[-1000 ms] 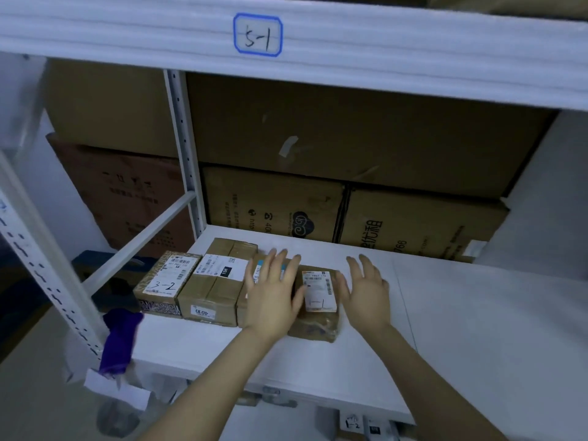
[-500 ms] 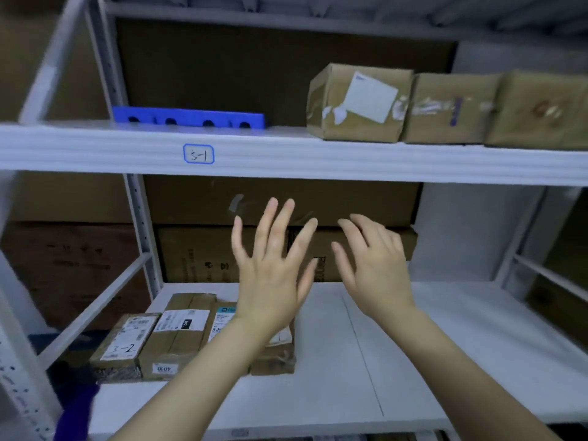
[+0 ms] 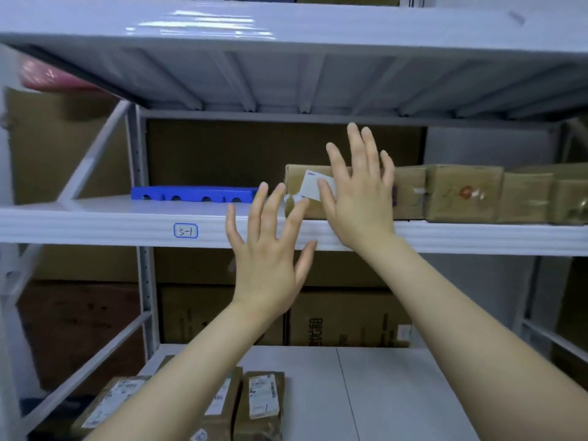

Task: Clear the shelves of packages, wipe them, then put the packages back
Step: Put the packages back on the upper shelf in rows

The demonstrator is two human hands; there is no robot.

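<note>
Left hand [image 3: 267,265], right hand [image 3: 359,198]: lifted off lower packages [image 3: 264,399] at frame bottom; now centre frame, fingers spread, holding nothing, before leftmost upper-shelf package [image 3: 296,178]; contact unclear; next transfer likely beginning.

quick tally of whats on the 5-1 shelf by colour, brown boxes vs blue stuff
brown cardboard packages: 5 (one partly behind a hand, the rightmost cut off by the frame edge)
blue tray: 1
total: 6

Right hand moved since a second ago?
Yes: the right hand went up from the lower shelf, past the labelled shelf edge, to the box above it.
</note>
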